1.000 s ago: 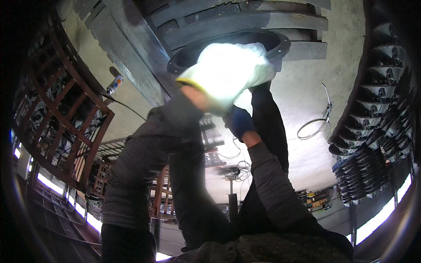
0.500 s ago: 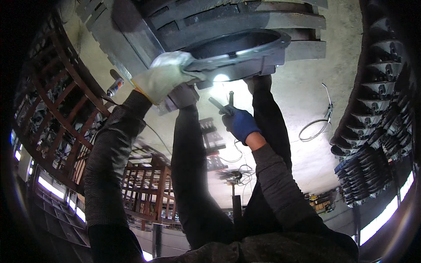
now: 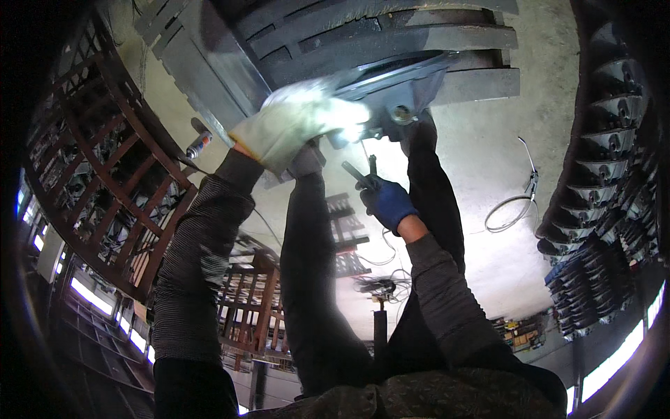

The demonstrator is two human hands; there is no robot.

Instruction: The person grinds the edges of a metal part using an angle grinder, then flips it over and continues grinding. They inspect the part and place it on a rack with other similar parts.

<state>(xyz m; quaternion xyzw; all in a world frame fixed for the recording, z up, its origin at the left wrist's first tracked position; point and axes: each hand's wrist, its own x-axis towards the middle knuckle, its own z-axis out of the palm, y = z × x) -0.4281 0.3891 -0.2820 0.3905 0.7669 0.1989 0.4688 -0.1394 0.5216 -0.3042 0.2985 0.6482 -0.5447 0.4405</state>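
My left hand, in a whitish work glove, is closed on the near left end of a dark grey cast metal housing with a wide round rim. Motion blurs the glove, and its fingertips are lost in glare. The housing is tilted, its rim uppermost, and a small round hole shows in its near side. My right hand, in a blue glove, is wrapped round a dark tool with two bar-like ends sticking out. What kind of tool it is, I cannot make out. It stays apart from the housing, below it in the picture.
Dark slatted pallets lie beyond the housing. A brown metal rack stands at left, with a spray can beside it on the floor. At right are stacked dark castings and an air gun with a coiled hose.
The housing has tilted and turned, bringing a round hole in its side into view. My left hand has moved right with it. My right hand keeps the tool in nearly the same place.
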